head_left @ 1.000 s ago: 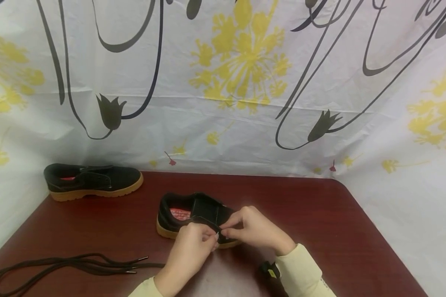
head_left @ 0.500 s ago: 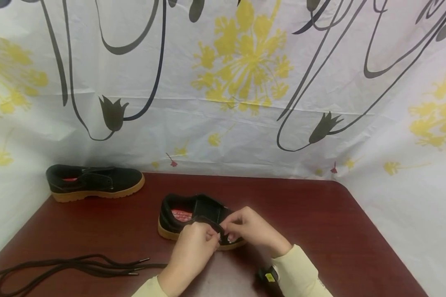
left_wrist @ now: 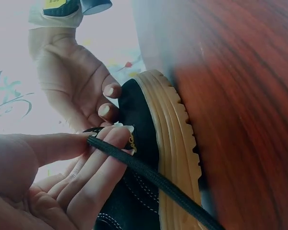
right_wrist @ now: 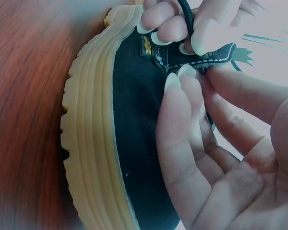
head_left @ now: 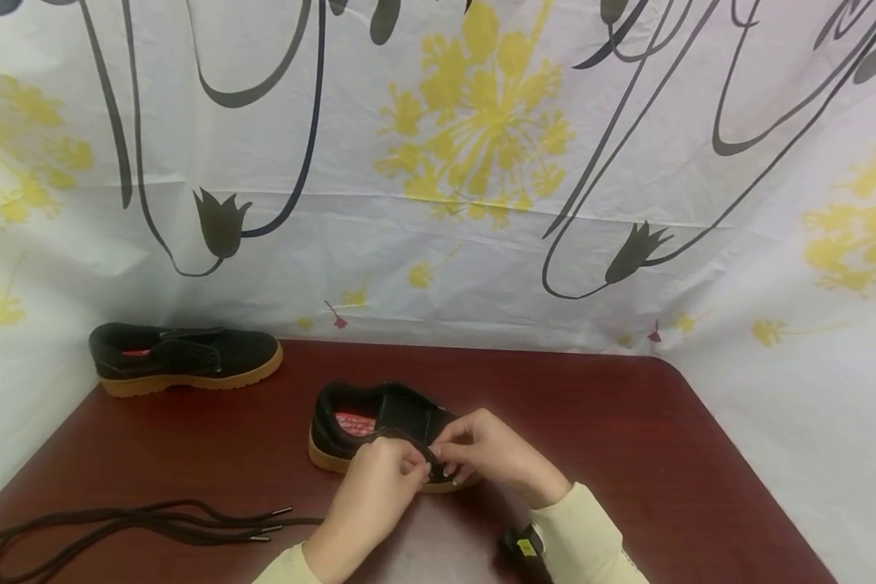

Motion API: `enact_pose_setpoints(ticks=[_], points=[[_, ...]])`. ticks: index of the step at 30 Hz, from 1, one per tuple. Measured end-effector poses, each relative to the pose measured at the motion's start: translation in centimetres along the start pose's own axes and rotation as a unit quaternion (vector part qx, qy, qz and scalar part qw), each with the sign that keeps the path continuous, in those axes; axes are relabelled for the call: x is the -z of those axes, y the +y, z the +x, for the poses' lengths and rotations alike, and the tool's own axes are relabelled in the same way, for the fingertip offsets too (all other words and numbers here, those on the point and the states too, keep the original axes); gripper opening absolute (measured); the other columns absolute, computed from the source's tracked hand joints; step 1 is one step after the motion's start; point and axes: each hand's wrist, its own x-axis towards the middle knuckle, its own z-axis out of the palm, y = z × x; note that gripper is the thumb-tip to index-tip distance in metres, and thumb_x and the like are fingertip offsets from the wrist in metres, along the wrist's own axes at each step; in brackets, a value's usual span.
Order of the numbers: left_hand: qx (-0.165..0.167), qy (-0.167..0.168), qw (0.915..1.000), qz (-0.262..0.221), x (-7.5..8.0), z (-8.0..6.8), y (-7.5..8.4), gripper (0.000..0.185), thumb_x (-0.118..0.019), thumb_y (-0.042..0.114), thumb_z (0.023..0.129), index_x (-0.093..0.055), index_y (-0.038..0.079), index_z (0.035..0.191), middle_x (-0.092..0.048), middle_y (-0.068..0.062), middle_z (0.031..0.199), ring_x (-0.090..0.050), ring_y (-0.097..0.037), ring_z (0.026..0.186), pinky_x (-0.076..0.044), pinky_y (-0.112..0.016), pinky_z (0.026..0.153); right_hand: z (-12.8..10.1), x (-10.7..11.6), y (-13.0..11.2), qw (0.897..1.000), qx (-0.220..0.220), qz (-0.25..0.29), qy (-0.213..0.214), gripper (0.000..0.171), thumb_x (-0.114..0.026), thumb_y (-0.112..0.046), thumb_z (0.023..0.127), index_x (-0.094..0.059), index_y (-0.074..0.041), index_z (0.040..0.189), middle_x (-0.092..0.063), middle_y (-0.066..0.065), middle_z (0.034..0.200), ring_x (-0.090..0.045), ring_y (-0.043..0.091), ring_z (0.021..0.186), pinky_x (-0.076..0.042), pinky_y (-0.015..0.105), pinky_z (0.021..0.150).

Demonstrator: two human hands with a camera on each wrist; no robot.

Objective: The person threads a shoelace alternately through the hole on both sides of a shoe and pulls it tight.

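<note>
A black shoe (head_left: 401, 412) with a tan sole stands on the table, toe to the right. My left hand (head_left: 381, 480) is at its near side and pinches a black shoelace (left_wrist: 156, 178) between thumb and fingers. The lace runs down past the sole in the left wrist view. From the toe side, my right hand (head_left: 498, 451) reaches in; its thumb and fingers pinch the edge of the stitched eyelet flap (right_wrist: 209, 58). Both hands' fingertips are close together there. The lace's tip and the eyelet are hidden by the fingers.
A second black shoe (head_left: 190, 357), no lace visible in it, stands at the back left. A loose dark shoelace (head_left: 153, 516) with metal tips lies at the front left. The dark red table (head_left: 599, 422) meets a patterned white curtain (head_left: 438, 268) behind.
The fingers of my right hand have shifted slightly at the eyelet flap. My left hand keeps its pinch on the shoelace, and the shoe stays almost in place.
</note>
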Motion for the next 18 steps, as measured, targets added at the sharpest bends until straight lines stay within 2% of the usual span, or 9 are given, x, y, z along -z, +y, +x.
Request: enact_pose_setpoints(ticks=[5,10,14,18], points=[[0.004,-0.016,0.9998,-0.007,0.17,0.08,-0.20,0.009,-0.072,0.009,0.089,-0.075,0.009,0.080,-0.074,0.002,0.074,-0.065,-0.002,0.066,-0.050,-0.021,0.057,0.20,-0.37,-0.09,1.000,-0.001,-0.021,-0.009,0.015,-0.062,-0.014,0.099,-0.071,-0.005,0.090,-0.062,0.001,0.065,-0.055,0.010,0.049,-0.054,0.033,0.049],[-0.005,-0.010,0.9999,0.002,0.07,0.13,-0.34,0.015,-0.074,0.012,0.090,-0.073,0.011,0.075,-0.069,0.008,0.065,-0.058,0.003,0.061,-0.046,-0.019,0.056,0.45,-0.69,0.12,0.994,0.024,-0.095,-0.055,0.028,-0.050,-0.027,0.107,-0.062,-0.010,0.088,-0.050,-0.004,0.052,-0.044,0.007,0.036,-0.045,0.029,0.038],[-0.008,0.004,0.9997,0.021,-0.04,0.11,-0.33,0.015,-0.076,0.014,0.089,-0.073,0.014,0.074,-0.069,0.010,0.065,-0.057,0.004,0.061,-0.046,-0.018,0.057,0.70,-0.74,0.37,0.984,0.063,-0.160,-0.050,0.038,-0.046,-0.033,0.109,-0.060,-0.008,0.084,-0.043,-0.008,0.049,-0.040,0.002,0.040,-0.039,0.021,0.044],[-0.001,0.010,0.9983,0.058,0.39,0.02,-0.15,0.013,-0.078,0.021,0.088,-0.074,0.017,0.076,-0.071,0.011,0.071,-0.058,0.003,0.063,-0.046,-0.020,0.056,0.92,-0.80,0.54,0.978,0.087,-0.187,-0.033,0.040,-0.045,-0.034,0.109,-0.059,-0.011,0.078,-0.040,-0.010,0.052,-0.038,0.001,0.045,-0.037,0.019,0.051]])
